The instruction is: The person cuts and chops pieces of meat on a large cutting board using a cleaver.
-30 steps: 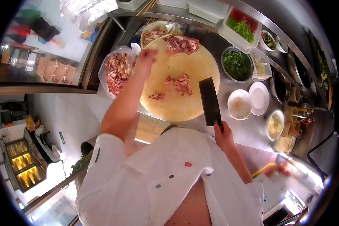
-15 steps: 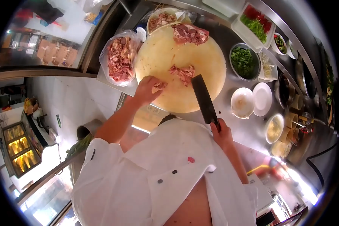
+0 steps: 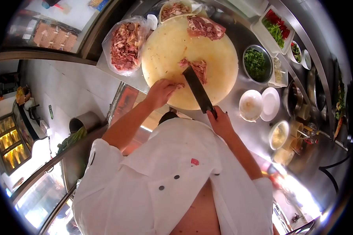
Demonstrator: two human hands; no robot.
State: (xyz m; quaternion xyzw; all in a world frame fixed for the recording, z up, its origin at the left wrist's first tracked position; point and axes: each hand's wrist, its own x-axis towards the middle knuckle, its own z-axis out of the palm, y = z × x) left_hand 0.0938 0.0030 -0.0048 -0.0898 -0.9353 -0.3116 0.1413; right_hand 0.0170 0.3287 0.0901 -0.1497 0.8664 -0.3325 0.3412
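My right hand (image 3: 220,120) is closed round the handle of a dark-bladed cleaver (image 3: 199,91). The blade slants over the round cutting board (image 3: 223,58), its tip at the left side of a heap of cut meat (image 3: 200,70). On the board's lower left, my left hand (image 3: 162,93) has its fingers curled, with a small piece of meat (image 3: 179,85) at the fingertips. A larger chunk of meat (image 3: 206,27) lies at the far edge of the board.
Left of the board stands a clear plastic bag of meat (image 3: 125,47); behind it is a bowl of meat (image 3: 175,10). To the right are a metal bowl of chopped greens (image 3: 256,64), a white bowl (image 3: 250,105), a white plate (image 3: 270,103) and a tray of vegetables (image 3: 276,31).
The cleaver has moved left, its tip now at the meat heap. My left hand has shifted right, closer to the blade, with the small meat piece at its fingers. The view has shifted slightly.
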